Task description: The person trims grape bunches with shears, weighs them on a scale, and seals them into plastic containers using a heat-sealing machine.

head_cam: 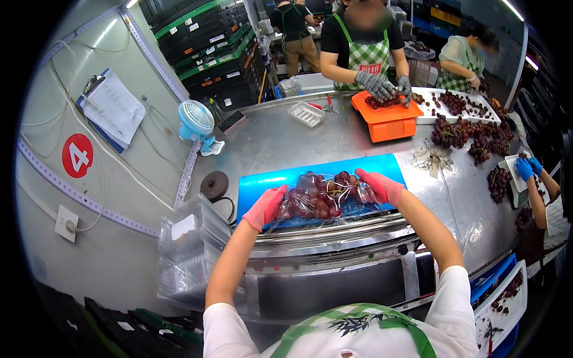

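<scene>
Red grapes [322, 197] lie under clear plastic film on a bright blue mat [264, 185] in front of me, at the near edge of the steel table. My left hand [268, 206], in a pink glove, holds the film at the left end of the grapes. At their right end my right hand [381, 187], also gloved in pink, has its fingers on the film with the thumb raised along the top. The film looks stretched between both hands and is creased over the grapes. A film-wrapping machine [331, 286] with metal rollers stands just below the mat.
Across the table a person in grey gloves handles grapes on an orange scale [387, 121]. Loose grape bunches [470, 136] lie at the right, near a blue-gloved co-worker. A clear plastic tray [306, 114], red-handled snips [330, 105], a blue fan [196, 121] and stacked clear containers [192, 250] surround the workspace.
</scene>
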Demonstrator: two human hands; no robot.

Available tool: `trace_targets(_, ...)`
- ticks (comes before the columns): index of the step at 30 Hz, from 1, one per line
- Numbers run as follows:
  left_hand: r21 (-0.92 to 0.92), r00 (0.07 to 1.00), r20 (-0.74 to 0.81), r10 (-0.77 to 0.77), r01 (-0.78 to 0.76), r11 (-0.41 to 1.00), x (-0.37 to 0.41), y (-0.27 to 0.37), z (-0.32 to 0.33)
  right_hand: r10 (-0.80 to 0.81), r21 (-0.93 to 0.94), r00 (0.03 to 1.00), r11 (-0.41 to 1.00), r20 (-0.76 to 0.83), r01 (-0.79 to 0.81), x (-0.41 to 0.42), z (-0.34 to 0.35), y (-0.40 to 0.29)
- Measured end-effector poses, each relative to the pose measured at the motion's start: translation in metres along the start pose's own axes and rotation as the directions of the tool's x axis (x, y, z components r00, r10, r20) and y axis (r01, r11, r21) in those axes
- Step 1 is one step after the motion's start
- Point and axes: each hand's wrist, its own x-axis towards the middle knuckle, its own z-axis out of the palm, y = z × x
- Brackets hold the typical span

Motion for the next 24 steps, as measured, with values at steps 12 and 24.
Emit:
trace_targets(12, 0.040, 0.932, -0.335, 0.136, -0.130, 0.991, -0.134, -0.029, 0.084, -0.188, -0.466, 0.970, 0.880, -0.152, 0.097, -0.121, 0.104, 0.000)
trace_targets(24, -0.718, 0.984, -0.105, 0.143, -0.175, 0.674, -0.196, -0.076, 0.172, 0.097, 0.139, 0.900, 0.989, -0.425, -0.041, -0.179, 0.160, 0.081)
